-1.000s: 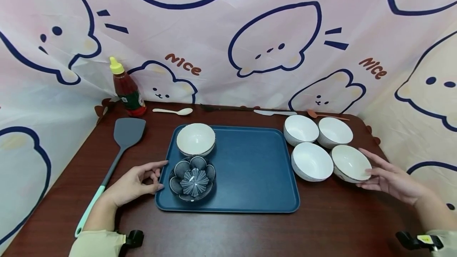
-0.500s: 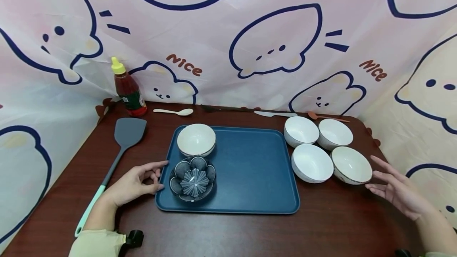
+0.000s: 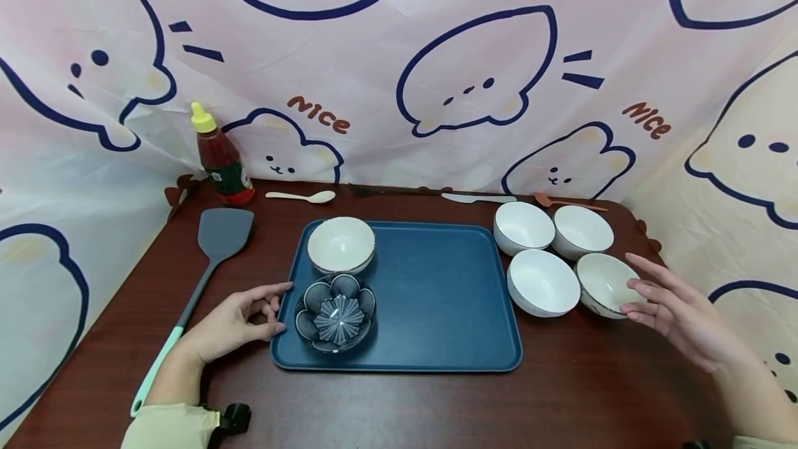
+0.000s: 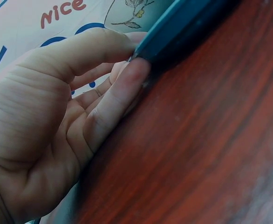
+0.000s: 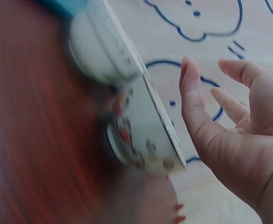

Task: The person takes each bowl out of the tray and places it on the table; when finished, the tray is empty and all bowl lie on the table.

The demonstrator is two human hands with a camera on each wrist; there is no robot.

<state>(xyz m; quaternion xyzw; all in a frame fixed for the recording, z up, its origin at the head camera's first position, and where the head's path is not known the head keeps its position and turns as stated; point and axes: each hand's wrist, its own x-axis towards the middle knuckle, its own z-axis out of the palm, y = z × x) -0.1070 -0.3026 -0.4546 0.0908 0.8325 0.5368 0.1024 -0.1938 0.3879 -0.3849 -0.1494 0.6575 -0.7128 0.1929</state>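
Observation:
My left hand [image 3: 233, 321] is at the left edge of the blue tray [image 3: 445, 296], index finger and thumb on its rim and the other fingers curled in. A dark flower-shaped bowl [image 3: 339, 317] stands on the tray, with a cream bowl [image 3: 341, 244] behind it. My right hand [image 3: 676, 310], fingers spread and holding nothing, reaches over the right side of a patterned white bowl [image 3: 601, 283]. In the right wrist view a gap shows between the thumb and fingers beside this bowl [image 5: 148, 135].
Other white bowls [image 3: 542, 283] stand close together right of the tray. A grey spatula [image 3: 224, 234] with a mint handle and a red sauce bottle [image 3: 221, 161] are at the left. Along the back lie a white spoon [image 3: 312, 196], a white knife [image 3: 476, 197] and a brown spoon [image 3: 564, 202].
My right hand drew back right from the patterned bowl's rim, then came forward and left over its right side. The left hand has stayed at the tray edge.

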